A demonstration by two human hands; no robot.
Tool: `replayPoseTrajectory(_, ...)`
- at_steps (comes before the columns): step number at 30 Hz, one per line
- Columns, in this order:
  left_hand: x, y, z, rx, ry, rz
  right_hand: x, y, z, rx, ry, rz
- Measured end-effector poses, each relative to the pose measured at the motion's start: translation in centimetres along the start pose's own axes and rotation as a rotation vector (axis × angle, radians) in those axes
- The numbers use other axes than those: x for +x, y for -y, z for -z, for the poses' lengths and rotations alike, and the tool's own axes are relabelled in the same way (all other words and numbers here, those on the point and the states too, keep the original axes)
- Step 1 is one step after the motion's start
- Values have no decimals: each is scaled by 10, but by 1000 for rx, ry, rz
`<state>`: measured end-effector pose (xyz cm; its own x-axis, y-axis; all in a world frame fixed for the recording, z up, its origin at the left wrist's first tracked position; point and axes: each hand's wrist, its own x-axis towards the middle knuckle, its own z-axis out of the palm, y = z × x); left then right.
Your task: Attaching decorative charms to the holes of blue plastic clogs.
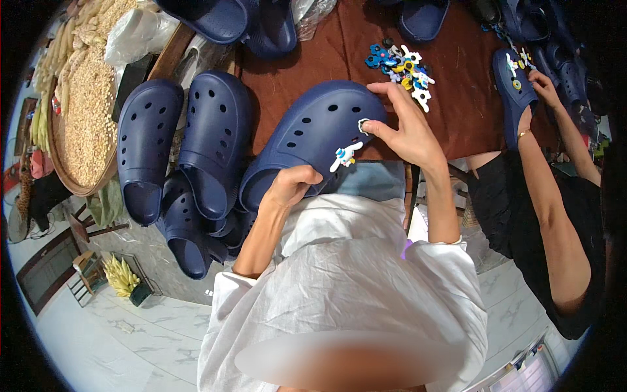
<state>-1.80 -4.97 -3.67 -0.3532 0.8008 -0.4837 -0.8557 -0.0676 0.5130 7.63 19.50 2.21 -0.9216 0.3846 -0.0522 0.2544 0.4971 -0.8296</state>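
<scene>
A navy blue clog [307, 130] with round vent holes is held in front of me, its toe pointing to the upper right. My left hand [294, 185] is closed on its near side, by the opening. At the toe, the thumb of my right hand [405, 130] presses on a small white shoe charm [364, 126] at a hole, while the forefinger lies along the toe's far edge. The other fingertips are hidden. Between my hands, a white figure-shaped charm [344, 157] with blue and yellow parts sits on the clog.
Loose colourful charms [400, 65] are piled on the brown cloth [307, 72]. More navy clogs [215, 130] stand at the left and along the far edge. A tray of grains [85, 130] is further left. On the right, a co-worker's hand [545, 88] is beside another charm-decorated clog [513, 98].
</scene>
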Motion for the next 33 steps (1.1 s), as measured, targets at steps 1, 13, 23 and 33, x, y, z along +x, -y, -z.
replayPoseTrajectory(1, 3, 3, 3, -77, -33, -65, 1, 1, -2, 1, 1, 1)
replayPoseTrajectory(13, 11, -37, -71, -303, -176, -32, -32, 4, -36, 28, -354, 199)
replayPoseTrajectory(23, 4, -23, -70, -268, -354, -109, -48, 8, -66, 0, -306, 174)
replayPoseTrajectory(33, -8, -10, -55, -13, -205, -117, -48, 3, -64, -28, -308, 227)
